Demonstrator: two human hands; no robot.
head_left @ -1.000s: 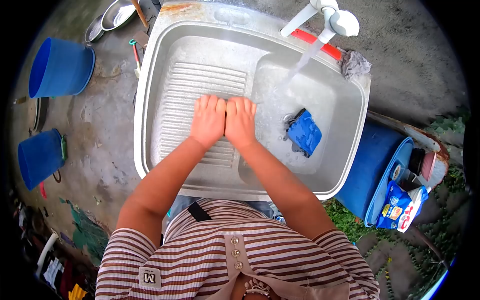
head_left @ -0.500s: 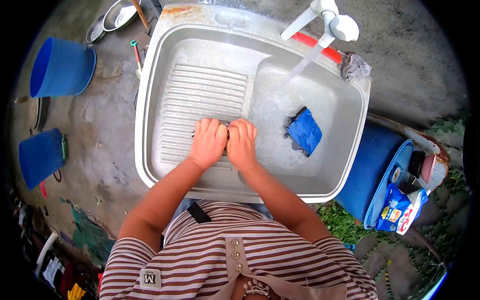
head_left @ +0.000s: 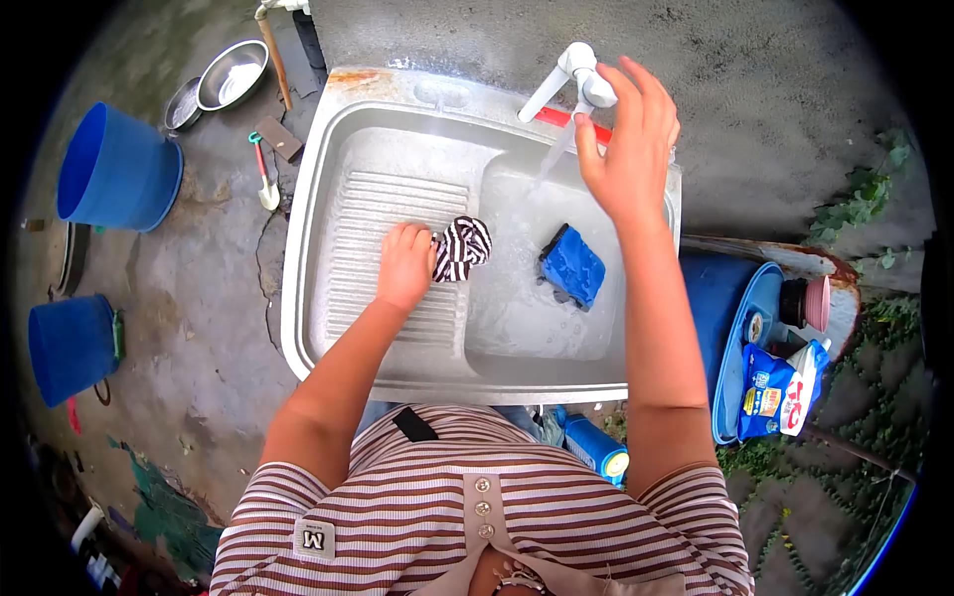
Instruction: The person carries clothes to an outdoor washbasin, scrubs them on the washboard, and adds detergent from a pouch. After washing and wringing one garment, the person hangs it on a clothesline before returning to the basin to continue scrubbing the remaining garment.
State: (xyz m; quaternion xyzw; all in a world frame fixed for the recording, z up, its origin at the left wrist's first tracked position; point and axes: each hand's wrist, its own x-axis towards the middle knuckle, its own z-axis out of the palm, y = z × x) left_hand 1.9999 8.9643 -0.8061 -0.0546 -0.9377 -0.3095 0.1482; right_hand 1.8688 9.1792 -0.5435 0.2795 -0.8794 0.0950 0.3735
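Observation:
My left hand (head_left: 405,264) is closed around one end of a bunched, dark-and-white striped cloth (head_left: 461,248), over the ribbed washboard (head_left: 383,214) of the sink. Up at the white tap (head_left: 596,89), my right hand (head_left: 634,149) is raised with its fingers apart, close to the tap head; whether it touches is hard to tell. Water runs from the spout into the right-hand basin (head_left: 507,328). In that basin lies a blue cloth piece (head_left: 574,266) with dark edges, wet and partly in water.
The pale sink (head_left: 298,298) stands against a rough wall. Blue buckets (head_left: 124,174), metal bowls (head_left: 234,74) and a small trowel (head_left: 266,179) are on the ground at left. At right, a blue barrel (head_left: 711,298) bears a tray with a detergent bag (head_left: 780,392).
My right hand has left the cloth and risen to the tap. My left hand keeps hold of the striped cloth, which now shows. The view has shifted slightly.

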